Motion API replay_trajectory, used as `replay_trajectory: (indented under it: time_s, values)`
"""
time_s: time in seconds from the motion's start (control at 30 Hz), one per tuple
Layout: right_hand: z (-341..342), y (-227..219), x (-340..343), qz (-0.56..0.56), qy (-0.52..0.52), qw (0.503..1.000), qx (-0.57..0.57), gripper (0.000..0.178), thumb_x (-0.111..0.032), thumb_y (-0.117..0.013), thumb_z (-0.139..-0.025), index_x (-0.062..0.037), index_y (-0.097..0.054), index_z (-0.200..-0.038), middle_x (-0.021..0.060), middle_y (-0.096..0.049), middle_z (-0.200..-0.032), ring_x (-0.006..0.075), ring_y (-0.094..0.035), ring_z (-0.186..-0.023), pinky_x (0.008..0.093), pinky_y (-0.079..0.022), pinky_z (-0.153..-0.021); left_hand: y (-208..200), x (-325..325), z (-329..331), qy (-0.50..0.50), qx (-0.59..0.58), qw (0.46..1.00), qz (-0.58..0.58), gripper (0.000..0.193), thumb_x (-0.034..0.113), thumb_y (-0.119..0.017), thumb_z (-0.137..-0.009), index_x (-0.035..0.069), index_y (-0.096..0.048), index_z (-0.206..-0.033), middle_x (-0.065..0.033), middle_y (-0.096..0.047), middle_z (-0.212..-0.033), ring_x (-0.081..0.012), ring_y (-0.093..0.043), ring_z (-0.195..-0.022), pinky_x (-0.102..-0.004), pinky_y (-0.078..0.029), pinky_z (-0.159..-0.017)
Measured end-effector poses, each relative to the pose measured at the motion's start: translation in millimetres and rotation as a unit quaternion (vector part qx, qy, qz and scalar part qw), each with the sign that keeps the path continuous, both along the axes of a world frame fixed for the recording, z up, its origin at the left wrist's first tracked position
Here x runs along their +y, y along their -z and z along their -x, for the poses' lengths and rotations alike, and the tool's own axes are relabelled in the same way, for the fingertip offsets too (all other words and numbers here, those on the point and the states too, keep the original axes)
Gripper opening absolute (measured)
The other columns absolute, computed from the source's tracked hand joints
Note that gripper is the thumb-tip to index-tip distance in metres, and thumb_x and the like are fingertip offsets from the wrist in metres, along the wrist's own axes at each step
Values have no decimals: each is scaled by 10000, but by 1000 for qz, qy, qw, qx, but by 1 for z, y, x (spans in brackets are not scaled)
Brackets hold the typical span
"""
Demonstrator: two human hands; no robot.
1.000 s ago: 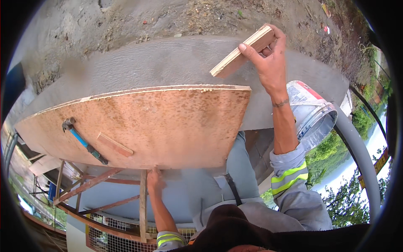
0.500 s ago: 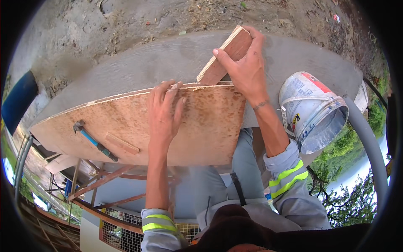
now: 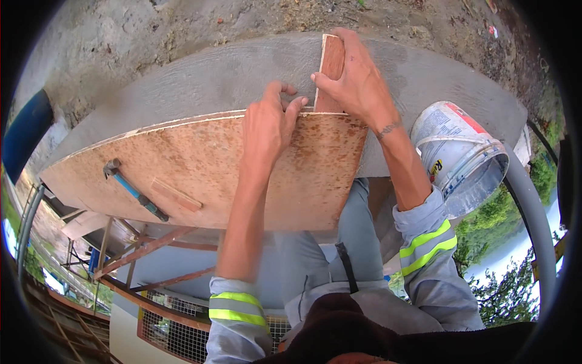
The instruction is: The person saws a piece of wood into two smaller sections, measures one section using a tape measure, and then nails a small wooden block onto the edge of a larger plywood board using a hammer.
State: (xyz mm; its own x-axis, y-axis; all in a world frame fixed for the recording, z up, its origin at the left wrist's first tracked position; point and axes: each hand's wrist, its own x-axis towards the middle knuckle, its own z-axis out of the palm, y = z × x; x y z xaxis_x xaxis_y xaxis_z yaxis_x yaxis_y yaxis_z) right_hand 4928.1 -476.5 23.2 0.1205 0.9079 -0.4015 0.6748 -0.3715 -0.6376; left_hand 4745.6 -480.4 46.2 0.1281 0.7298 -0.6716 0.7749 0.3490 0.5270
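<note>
My right hand (image 3: 362,82) is closed on a short strip of plywood (image 3: 330,73), reddish-brown with a pale layered edge. The strip stands nearly upright in the picture, its lower end at the far edge of a large plywood sheet (image 3: 200,170). Just left of it, my left hand (image 3: 268,124) rests at the same edge, its fingers bent and thumb apart, with nothing visible between them. On the sheet lie a hammer (image 3: 134,189) with a blue and black handle and a thin wood strip (image 3: 176,194). A second plywood edge shows behind the sheet's far edge.
Right of my right arm, a white paint bucket (image 3: 458,161) lies tipped on a grey concrete slab (image 3: 206,79), mouth toward me. Next to it runs a grey pipe (image 3: 530,212). A dark blue object (image 3: 27,136) stands far left; brown metal framing (image 3: 151,242) is below.
My right hand has turned the plywood strip from slanting to nearly upright, its end still at the sheet's edge. My left hand has moved right and up, closer to the strip.
</note>
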Motion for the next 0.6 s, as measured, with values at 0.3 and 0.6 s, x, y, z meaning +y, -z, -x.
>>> replay_trajectory:
  time_s: [0.3, 0.6]
  values:
    - [-17, -18, -16, 67, -89, 994, 17, 367, -165, -614, -951, -148, -578, -1316, 194, -562, -1125, 421, -621, -1006, 478, -520, -860, 8, -13, -4, 47, -88, 991, -93, 424, 192, -736, -889, 64, -624, -1276, -108, -709, -870, -235, -646, -696, -368, -531, -710]
    - [-22, -1, -34, -49, 6, 993, 105, 306, -62, -607, -923, -139, -651, -1216, 128, -604, -1080, 337, -637, -954, 422, -525, -829, 19, 6, -27, 36, -147, 986, -74, 532, 91, -718, -888, 139, -570, -1397, -117, -666, -884, -194, -593, -680, -353, -516, -664]
